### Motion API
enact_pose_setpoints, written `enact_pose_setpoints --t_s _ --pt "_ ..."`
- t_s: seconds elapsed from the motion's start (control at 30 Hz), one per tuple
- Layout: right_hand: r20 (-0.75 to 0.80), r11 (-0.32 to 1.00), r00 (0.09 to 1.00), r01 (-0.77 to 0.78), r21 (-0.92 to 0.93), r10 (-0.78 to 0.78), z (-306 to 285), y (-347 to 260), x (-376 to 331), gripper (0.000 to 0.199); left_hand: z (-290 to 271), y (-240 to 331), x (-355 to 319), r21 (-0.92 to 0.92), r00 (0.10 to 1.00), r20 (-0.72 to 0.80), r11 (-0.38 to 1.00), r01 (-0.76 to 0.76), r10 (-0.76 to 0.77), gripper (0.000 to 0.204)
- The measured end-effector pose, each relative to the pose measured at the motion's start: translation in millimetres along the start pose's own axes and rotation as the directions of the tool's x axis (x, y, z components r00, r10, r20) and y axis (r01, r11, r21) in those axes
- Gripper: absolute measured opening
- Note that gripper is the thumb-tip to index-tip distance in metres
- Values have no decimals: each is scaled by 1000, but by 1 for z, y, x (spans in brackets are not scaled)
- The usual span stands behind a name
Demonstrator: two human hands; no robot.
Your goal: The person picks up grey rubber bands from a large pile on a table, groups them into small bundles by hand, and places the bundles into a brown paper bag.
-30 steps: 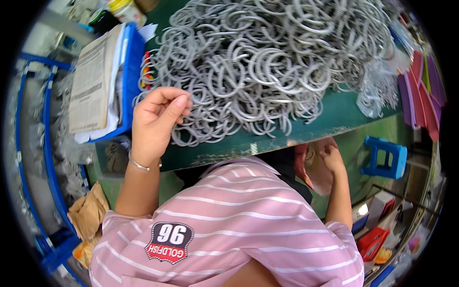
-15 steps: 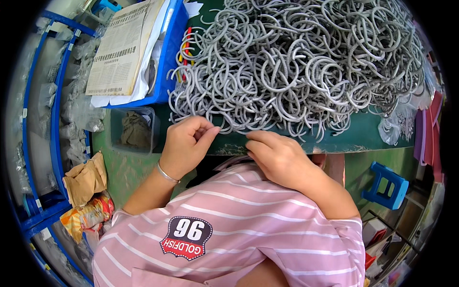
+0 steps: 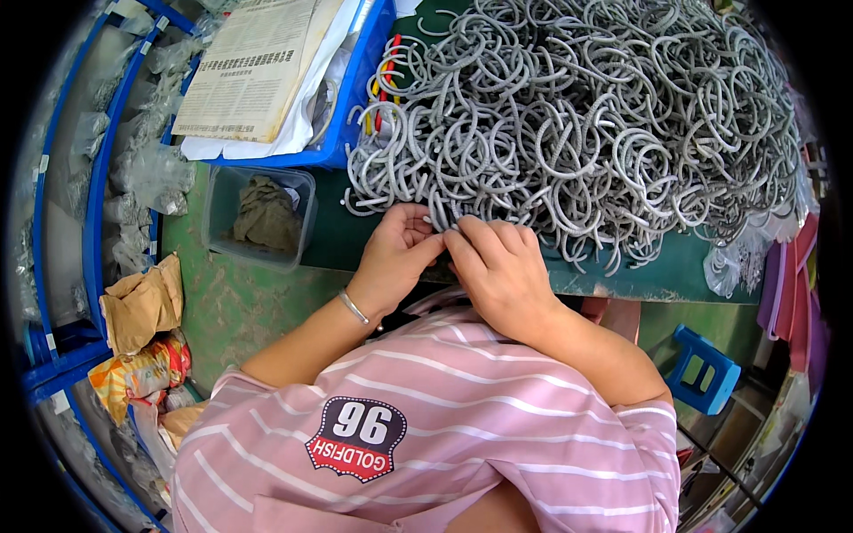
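At the near edge of the green table, my left hand (image 3: pixel 397 259) and my right hand (image 3: pixel 499 271) meet, their fingertips pressed together. My left fingers are curled, with the thumb against the right fingertips. Both hands are closed in a pinch. Whatever lies between them is too small and covered to make out. Just beyond the fingertips spreads a large heap of grey, ribbed, C-shaped pieces (image 3: pixel 569 142), tangled over one another. The nearest pieces reach right up to my fingers.
Left of the heap stands a blue bin (image 3: pixel 342 133) with printed newspaper (image 3: pixel 244 71) on top. A clear plastic tub (image 3: pixel 302 240) holds a brown cloth (image 3: pixel 267 213). Clear plastic bags (image 3: pixel 724 266) lie at the table's right end. A blue stool (image 3: pixel 702 373) stands on the floor.
My hands were apart and have come together at the fingertips, the left one moving right. The view has shifted, so the table contents sit further right.
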State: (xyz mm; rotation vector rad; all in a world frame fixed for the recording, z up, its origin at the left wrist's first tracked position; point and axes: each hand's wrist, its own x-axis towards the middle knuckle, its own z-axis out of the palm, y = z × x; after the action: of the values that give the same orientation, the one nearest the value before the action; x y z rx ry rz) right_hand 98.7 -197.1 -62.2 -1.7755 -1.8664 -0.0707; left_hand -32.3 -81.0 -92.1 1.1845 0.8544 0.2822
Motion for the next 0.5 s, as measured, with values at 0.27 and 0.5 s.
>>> enact_pose_setpoints --t_s 0.27,0.5 --pt "160 760 919 -390 520 361 -10 -2 11 35 -12 16 -15 -31 999 -11 999 -37 37 12" --pt "342 474 788 -591 653 512 -16 -3 12 20 -17 21 -22 -165 997 80 986 -6 19 10"
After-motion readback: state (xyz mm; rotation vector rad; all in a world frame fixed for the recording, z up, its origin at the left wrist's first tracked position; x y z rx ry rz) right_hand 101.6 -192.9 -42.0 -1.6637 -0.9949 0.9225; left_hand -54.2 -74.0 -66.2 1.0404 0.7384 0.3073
